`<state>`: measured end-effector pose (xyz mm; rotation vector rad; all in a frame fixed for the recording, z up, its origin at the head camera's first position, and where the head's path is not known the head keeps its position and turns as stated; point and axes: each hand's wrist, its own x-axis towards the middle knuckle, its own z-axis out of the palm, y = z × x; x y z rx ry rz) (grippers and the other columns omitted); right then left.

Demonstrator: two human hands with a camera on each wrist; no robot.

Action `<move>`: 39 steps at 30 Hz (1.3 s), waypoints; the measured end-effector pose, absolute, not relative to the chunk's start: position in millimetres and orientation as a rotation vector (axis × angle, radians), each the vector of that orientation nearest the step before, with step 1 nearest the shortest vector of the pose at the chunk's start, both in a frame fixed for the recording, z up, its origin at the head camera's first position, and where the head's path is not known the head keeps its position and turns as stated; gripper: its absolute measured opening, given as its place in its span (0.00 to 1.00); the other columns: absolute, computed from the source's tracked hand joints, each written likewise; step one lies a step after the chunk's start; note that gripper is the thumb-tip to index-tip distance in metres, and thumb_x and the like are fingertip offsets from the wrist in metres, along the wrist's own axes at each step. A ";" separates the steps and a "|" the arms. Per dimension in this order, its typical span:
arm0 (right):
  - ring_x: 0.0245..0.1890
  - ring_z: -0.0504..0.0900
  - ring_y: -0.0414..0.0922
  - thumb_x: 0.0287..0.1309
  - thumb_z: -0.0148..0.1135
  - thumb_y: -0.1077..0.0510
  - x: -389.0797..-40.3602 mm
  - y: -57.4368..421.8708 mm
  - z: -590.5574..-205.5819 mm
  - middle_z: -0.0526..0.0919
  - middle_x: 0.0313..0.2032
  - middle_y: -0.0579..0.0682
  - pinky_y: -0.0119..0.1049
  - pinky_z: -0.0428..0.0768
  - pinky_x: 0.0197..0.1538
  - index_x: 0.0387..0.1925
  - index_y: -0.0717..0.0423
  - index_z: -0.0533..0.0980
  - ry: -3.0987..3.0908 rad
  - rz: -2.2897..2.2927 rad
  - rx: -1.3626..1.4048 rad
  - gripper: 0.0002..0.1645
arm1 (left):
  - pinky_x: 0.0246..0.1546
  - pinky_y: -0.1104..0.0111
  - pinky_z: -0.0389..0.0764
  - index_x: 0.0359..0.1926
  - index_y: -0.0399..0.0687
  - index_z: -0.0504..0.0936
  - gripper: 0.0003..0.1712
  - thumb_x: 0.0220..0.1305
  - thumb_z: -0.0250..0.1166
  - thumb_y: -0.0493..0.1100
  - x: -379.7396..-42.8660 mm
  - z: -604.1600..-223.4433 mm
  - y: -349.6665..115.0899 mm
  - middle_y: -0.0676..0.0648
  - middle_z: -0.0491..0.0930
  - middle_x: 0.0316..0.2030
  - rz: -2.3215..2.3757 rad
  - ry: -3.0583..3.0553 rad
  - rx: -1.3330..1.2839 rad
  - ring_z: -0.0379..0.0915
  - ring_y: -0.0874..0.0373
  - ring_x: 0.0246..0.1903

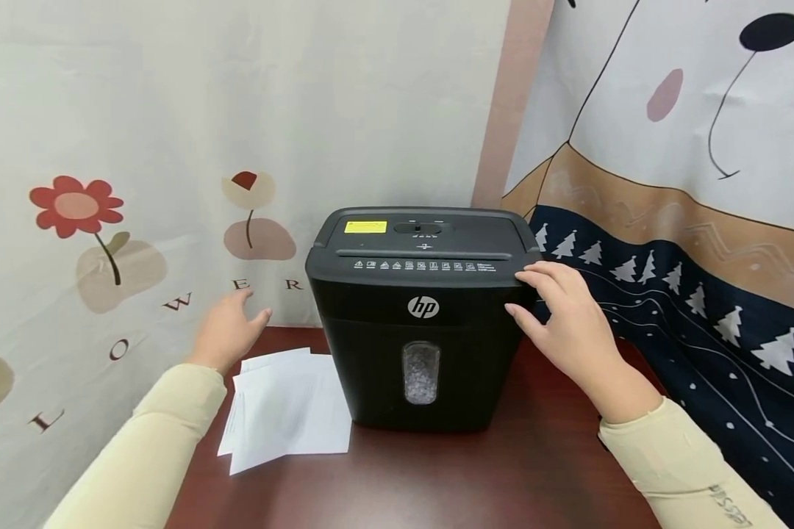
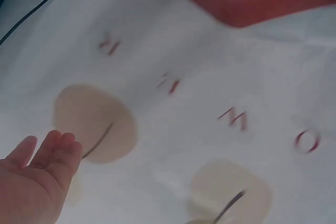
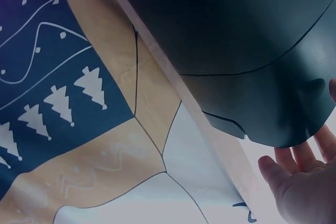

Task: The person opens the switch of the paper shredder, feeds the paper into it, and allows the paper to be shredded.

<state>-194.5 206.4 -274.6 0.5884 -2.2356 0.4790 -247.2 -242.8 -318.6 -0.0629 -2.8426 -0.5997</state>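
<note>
One shredder (image 1: pixel 373 353), papers (image 1: pixel 284 411) beside it
Left hand (image 1: pixel 227 332), relaxed, is empty; right hand (image 1: pixel 570 327), loosely spread, is at the shredder's rim, gripping nothing.

Before me, the shredder (image 1: pixel 377 345) stands on the table (image 1: pixel 437 477), and behind it hangs a cloth (image 1: pixel 370 103). Shreds (image 1: pixel 421 382) lie inside the shredder. To its left, paper sheets (image 1: pixel 284 411) lie on the table, near my left hand (image 1: pixel 228 332). My right hand (image 1: pixel 572 323) is at the shredder's right top edge.
</note>
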 end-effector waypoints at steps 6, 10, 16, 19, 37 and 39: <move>0.53 0.67 0.52 0.40 0.71 0.60 -194.8 207.4 -274.6 0.74 0.47 0.56 0.47 0.70 0.50 0.44 0.61 0.75 -2.225 0.485 0.593 0.25 | 0.51 0.44 0.61 0.58 0.24 0.61 0.34 0.60 0.56 0.47 -241.0 -351.0 -252.5 0.25 0.62 0.53 -0.645 -2.871 0.049 0.57 0.31 0.54; 0.53 0.67 0.52 0.40 0.71 0.60 -195.8 206.5 -274.7 0.74 0.47 0.56 0.47 0.70 0.51 0.44 0.61 0.75 -2.219 0.489 0.599 0.25 | 0.50 0.45 0.63 0.57 0.23 0.61 0.34 0.59 0.57 0.46 -234.5 -369.2 -257.4 0.25 0.64 0.52 -0.691 -2.884 0.107 0.59 0.31 0.52; 0.52 0.68 0.52 0.40 0.71 0.60 -195.6 206.9 -274.9 0.74 0.47 0.56 0.45 0.70 0.51 0.44 0.61 0.75 -2.216 0.485 0.599 0.25 | 0.47 0.46 0.67 0.55 0.23 0.62 0.34 0.57 0.60 0.46 -229.9 -397.6 -260.0 0.25 0.66 0.50 -0.758 -2.900 0.205 0.64 0.32 0.49; 0.52 0.67 0.52 0.40 0.70 0.60 -195.6 206.3 -275.0 0.74 0.47 0.56 0.45 0.70 0.51 0.44 0.61 0.75 -2.221 0.486 0.597 0.25 | 0.45 0.47 0.69 0.54 0.25 0.63 0.35 0.54 0.62 0.47 -226.5 -409.6 -259.2 0.26 0.68 0.48 -0.782 -2.922 0.288 0.66 0.33 0.47; 0.53 0.67 0.53 0.41 0.70 0.62 -196.8 203.1 -274.7 0.74 0.46 0.57 0.48 0.70 0.52 0.44 0.63 0.75 -2.242 0.484 0.562 0.24 | 0.39 0.51 0.73 0.47 0.20 0.65 0.33 0.51 0.64 0.45 -218.3 -465.3 -254.9 0.25 0.70 0.43 -0.879 -3.040 0.495 0.70 0.34 0.40; 0.53 0.66 0.53 0.41 0.70 0.62 -196.6 202.4 -274.5 0.74 0.46 0.57 0.48 0.70 0.52 0.44 0.63 0.75 -2.246 0.487 0.558 0.23 | 0.39 0.51 0.73 0.46 0.20 0.66 0.32 0.51 0.64 0.44 -218.9 -471.8 -254.6 0.25 0.71 0.42 -0.864 -3.048 0.498 0.70 0.34 0.40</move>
